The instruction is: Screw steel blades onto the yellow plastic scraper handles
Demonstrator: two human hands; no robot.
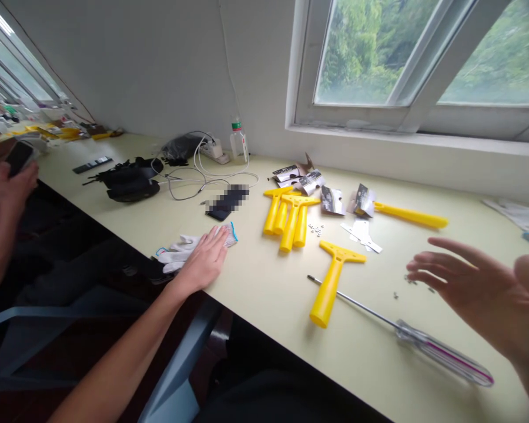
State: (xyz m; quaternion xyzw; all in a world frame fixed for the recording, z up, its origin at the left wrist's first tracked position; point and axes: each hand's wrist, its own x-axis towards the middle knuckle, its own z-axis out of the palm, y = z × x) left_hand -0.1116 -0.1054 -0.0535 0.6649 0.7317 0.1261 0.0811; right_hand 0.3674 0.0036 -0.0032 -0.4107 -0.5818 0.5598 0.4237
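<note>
My left hand (205, 258) lies flat over a pair of white work gloves (176, 254) at the table's front edge, fingers stretched out. On the right, my right hand (480, 288) hovers with its fingers apart and nothing in it. Below and beside it are several small metal screws (395, 295). A screwdriver (445, 355) with a clear handle lies nearby, its shaft passing under a yellow plastic scraper handle (329, 288). Farther back, several similar yellow handles (296, 226) are grouped beside small nuts (316, 229) and flat whitish plates (362, 236).
Printed card sleeves (332, 200) and a long yellow handle (414, 216) lie toward the window. A dark phone (223, 205), cables, a bottle (238, 144) and a black bag (134, 181) are left. A co-worker's hand (13, 188) holds a phone. White cloth (520, 214) lies far right.
</note>
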